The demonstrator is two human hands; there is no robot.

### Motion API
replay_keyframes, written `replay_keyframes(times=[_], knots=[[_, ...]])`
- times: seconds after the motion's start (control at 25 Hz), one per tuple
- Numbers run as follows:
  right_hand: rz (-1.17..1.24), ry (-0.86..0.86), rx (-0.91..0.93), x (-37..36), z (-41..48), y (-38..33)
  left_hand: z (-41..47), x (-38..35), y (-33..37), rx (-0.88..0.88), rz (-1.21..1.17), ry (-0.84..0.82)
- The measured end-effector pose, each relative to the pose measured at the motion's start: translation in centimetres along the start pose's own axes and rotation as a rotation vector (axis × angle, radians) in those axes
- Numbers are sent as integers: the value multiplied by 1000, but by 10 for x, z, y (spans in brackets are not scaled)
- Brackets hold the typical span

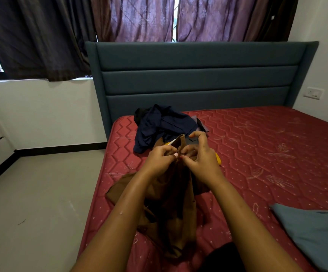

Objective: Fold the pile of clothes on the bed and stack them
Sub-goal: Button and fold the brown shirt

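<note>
Our forearms reach out over the bed (267, 146), and between them hangs the brown garment (171, 213), its lower folds bunched on the red quilting close to us. We pinch its upper edge with both hands: the left hand (160, 157) and the right hand (200, 156) sit close together, fingers curled on the cloth, thumbs almost meeting. Just past the right hand a yellow piece (218, 159) peeks out; we cannot tell what it is. Farther on, near the headboard (198, 75), lies the navy pile (159, 124), crumpled and unfolded. At our right, well apart from that pile, a grey-blue cloth (312, 232) lies flat on the bed. Curtains (139, 18) hang behind the headboard
</note>
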State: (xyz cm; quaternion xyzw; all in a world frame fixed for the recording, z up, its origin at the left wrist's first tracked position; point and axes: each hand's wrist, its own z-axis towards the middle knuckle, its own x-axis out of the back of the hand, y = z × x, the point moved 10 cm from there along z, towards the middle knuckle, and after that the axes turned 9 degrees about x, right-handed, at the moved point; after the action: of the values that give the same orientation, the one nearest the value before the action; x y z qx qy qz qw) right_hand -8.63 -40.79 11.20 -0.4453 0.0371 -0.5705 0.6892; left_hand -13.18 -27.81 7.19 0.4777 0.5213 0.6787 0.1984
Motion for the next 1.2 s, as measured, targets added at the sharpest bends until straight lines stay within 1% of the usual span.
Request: replay_keyframes(times=[0.16,0.28,0.36,0.44,0.52,0.56,0.64,0.68,0.72,0.76,0.84,0.92,1.0,1.04,1.08,1.12,1.16,1.2], knots=[[-59,1,9,0,1,-7,-4,-1,7,-33,-11,-117],[-76,-6,-20,-4,-2,-2,-4,0,12,-55,-118,-130],[-77,34,-29,-7,-4,0,-4,0,16,-49,-108,-122],[-31,127,-41,-3,-6,1,-1,3,22,-48,-62,-92],[3,221,-33,5,-12,-1,0,15,35,-70,21,-4],[-17,234,-11,5,-16,-4,1,21,44,-90,82,42],[-130,146,-23,-8,-26,-7,-2,29,67,-131,242,108],[-188,88,-79,-17,-29,-5,-4,30,78,-145,318,126],[-230,62,-132,-22,-31,-1,-8,29,89,-159,357,131],[-241,72,-169,-23,-32,-1,-12,29,99,-174,358,126],[-117,185,-157,-10,-25,-10,-19,36,123,-220,303,108],[76,228,-106,5,-12,-27,-23,57,150,-301,202,114],[244,148,-21,14,6,-54,-22,91,176,-420,127,220],[369,113,-7,16,14,-62,-18,104,183,-459,144,291],[535,96,-26,15,20,-64,-12,110,182,-459,218,361],[705,94,-85,11,24,-59,-7,109,174,-410,330,422],[832,105,-163,5,25,-51,-5,105,156,-334,418,480],[900,116,-251,-2,21,-41,-10,100,132,-252,422,557]])
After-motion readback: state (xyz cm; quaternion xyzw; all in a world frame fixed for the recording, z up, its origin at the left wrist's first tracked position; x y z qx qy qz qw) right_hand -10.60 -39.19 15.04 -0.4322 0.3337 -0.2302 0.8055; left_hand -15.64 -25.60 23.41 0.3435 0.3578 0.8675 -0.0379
